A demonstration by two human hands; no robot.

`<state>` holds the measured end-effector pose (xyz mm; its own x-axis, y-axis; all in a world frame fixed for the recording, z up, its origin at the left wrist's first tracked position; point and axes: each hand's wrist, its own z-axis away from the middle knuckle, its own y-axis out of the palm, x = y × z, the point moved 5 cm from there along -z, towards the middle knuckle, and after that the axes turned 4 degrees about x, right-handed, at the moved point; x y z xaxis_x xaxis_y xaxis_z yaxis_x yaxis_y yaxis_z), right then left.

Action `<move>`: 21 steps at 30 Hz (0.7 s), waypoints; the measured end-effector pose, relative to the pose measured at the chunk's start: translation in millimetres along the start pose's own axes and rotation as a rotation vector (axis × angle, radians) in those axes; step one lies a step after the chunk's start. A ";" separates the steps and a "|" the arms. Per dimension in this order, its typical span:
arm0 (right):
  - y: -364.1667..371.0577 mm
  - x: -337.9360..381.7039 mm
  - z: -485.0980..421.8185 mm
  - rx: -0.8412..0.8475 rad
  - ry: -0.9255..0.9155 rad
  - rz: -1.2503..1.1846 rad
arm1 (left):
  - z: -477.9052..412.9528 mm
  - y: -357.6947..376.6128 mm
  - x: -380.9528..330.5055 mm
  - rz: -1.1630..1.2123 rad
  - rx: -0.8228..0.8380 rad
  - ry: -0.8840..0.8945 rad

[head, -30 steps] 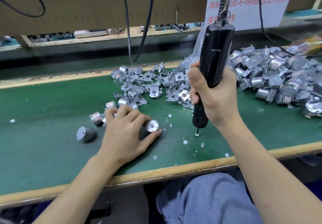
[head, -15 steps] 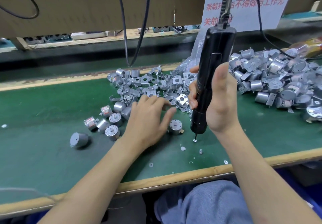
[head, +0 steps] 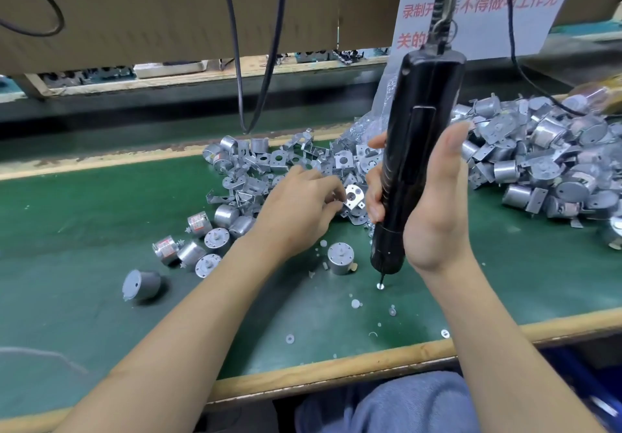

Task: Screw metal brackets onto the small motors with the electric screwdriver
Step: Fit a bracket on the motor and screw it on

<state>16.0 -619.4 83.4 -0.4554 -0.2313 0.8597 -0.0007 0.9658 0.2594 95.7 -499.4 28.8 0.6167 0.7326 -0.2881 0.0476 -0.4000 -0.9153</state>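
Right now the step in hand looks like fetching a bracket for the next motor. One small motor [head: 340, 257] stands upright on the green mat [head: 84, 214], shaft end up, near the middle of the bench and with no bracket on it yet. Just beyond it the left hand [head: 299, 214] reaches into the heap of loose brackets [head: 269, 163], palm down. Its curled fingertips and thumb meet the left edge of one bright bracket [head: 354, 197] in what looks like a pinch. Whether the piece is lifted clear of the heap I cannot tell.

Just right of the motor, the right hand [head: 437, 217] holds the electric screwdriver [head: 420, 150] close to upright. The fingers wrap round the barrel on its left side and the thumb lies straight up along the right. The bit points down at a small screw [head: 380, 286] lying on the mat and seems to touch it, probably to pick it up on the tip.

The next move, as I judge it, calls for bringing the bracket back onto the motor's top face, lining up the holes, and holding both steady while the loaded bit comes across.

More bare motors [head: 215, 240] lie to the left of the forearm. A large heap of motors with brackets fitted [head: 545, 170] fills the far right.
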 end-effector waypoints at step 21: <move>16.2 17.4 -28.9 0.009 -0.158 0.079 | 35.8 -28.6 13.2 0.386 -0.119 0.070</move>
<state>33.8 -611.2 115.2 -0.5883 -0.1335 0.7976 0.0333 0.9814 0.1889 74.3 -458.5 41.1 0.6587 0.4789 -0.5803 -0.1092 -0.7023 -0.7035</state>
